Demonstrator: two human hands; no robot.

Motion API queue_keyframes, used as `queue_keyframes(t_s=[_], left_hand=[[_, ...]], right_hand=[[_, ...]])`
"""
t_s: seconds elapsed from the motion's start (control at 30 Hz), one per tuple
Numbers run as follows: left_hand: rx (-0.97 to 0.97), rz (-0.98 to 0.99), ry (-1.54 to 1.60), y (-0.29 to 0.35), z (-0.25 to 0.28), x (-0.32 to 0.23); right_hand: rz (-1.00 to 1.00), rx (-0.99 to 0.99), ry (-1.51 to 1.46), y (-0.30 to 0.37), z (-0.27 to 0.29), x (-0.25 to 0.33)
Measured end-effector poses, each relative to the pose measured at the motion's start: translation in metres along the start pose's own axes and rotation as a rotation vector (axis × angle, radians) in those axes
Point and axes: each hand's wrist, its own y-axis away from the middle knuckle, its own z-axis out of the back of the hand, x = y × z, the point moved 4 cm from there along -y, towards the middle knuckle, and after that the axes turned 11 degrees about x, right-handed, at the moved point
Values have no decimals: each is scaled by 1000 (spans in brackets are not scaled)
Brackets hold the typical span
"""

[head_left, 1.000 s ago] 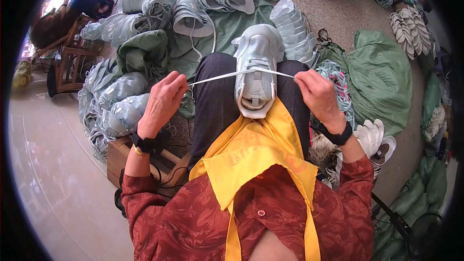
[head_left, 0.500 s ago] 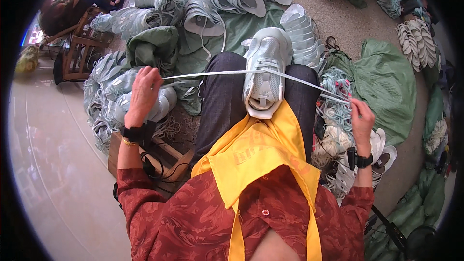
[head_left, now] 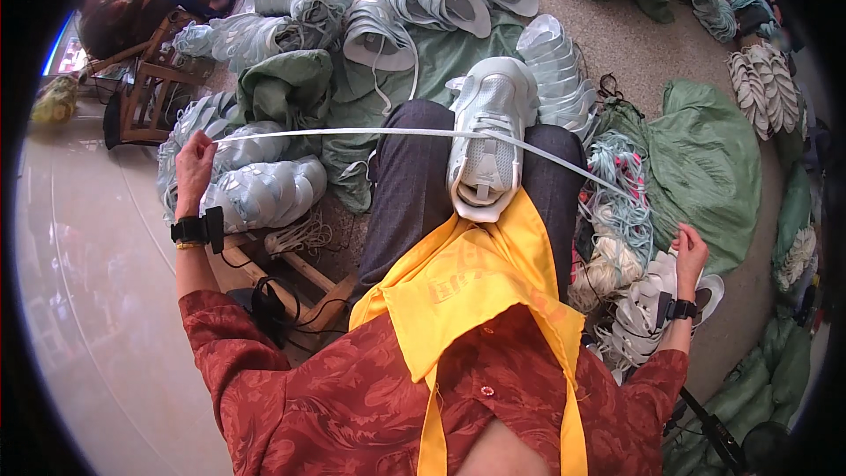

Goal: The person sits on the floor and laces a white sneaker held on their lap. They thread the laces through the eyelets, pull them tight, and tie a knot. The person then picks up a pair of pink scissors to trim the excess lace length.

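Note:
A pale grey-green sneaker (head_left: 505, 92) rests between my knees, toe away from me and heel on the yellow apron (head_left: 476, 273). A flat pale shoelace (head_left: 352, 131) runs through its upper part and stretches out to both sides. Far out at the left, my left hand (head_left: 195, 165) is closed on one end, pulling it nearly straight above the knee. My right hand (head_left: 690, 257), low at the right, pinches the other side of the lace, which slants down to the fingertips; its last stretch is faint against the green cloth.
Stacked pale shoe uppers (head_left: 269, 194) lie at the left, with more at the far side. A wooden stool (head_left: 317, 295) stands by my left leg. At the right are bundled laces (head_left: 617, 167), a green sack (head_left: 705, 167) and white shoes (head_left: 639, 317).
Both hands have moved outward: the left further left, the right lower and further right. The lace is drawn out longer on both sides, while the sneaker stays between the knees.

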Motion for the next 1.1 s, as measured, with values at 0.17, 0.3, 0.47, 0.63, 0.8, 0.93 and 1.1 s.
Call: queue_keyframes(t_s=[0.17,0.3,0.47,0.63,0.8,0.93,1.1], left_hand=[[-6,4,-73,-5,2,7],[8,37,-123,-6,8,13],[-1,-22,-171,-7,13,10],[-50,-172,-142,-27,10,-11],[-140,-291,-22,-52,46,-91],[-349,-217,216,-48,64,-111],[640,-139,304,17,-90,-185]], right_hand=[[-23,2,28,-4,5,-23],[-98,23,55,-5,2,-25],[-111,82,26,-4,-8,-30],[-222,308,33,-19,-35,-37],[-151,463,-234,-52,-43,46],[45,14,-833,-58,1,88],[-57,262,-888,-4,-80,153]])
